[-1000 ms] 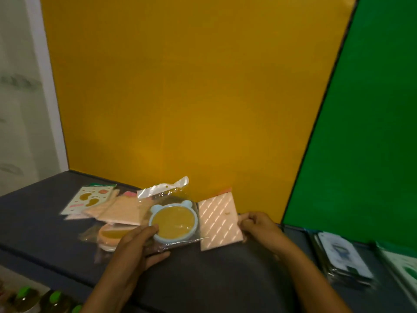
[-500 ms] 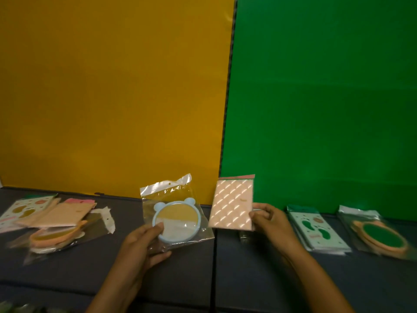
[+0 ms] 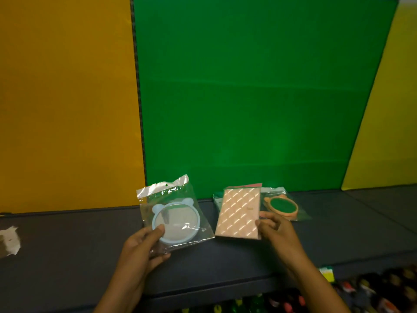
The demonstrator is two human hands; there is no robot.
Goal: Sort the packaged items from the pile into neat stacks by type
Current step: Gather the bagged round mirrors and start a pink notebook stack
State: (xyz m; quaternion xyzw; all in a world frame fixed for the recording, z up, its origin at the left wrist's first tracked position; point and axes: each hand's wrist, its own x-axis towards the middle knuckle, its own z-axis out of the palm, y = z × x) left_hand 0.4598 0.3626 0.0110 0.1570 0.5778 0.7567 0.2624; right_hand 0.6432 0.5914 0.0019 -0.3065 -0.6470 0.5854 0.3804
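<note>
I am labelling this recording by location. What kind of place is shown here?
Probably a shop or stockroom sorting counter, though I cannot be sure. Small goods lie in clear retail bags, like the blue bear-eared round mirror. Plain green and yellow wall panels stand behind the dark grey counter. Bottles sit below.

- Desk (image 3: 67,240): dark grey top running along the yellow and green wall panels.
- Orange-rimmed round mirror (image 3: 283,207), bagged, lying flat near the back edge.
- Green-and-white packets (image 3: 217,197), stacked just beside it, largely hidden.
- White scrap (image 3: 10,242) at the far left.
</note>
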